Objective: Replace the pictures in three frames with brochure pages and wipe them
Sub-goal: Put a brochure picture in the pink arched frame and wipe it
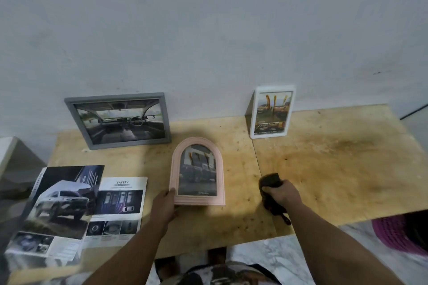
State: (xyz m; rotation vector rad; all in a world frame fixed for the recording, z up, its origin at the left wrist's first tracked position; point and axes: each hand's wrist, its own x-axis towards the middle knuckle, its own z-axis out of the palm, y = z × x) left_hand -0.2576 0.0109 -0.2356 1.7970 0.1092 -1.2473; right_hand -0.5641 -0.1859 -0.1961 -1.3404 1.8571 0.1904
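Note:
A pink arched frame (196, 146) with a car picture behind its glass is in the middle of the wooden table (335, 157). My left hand (165, 205) grips its lower left corner. To the right of it, my right hand (281, 193) grips a dark cloth (269, 180) that lies on the table. A grey landscape frame (118, 97) showing a car interior leans on the wall at the back left. A white upright frame (252, 111) with a brochure picture leans on the wall at the back right.
Loose brochure pages (120, 206) and a brochure (58, 206) with car photos lie at the table's left front. A pale block (9, 152) stands off the left end. A pink woven basket (393, 233) sits on the marble floor (266, 259) at the right.

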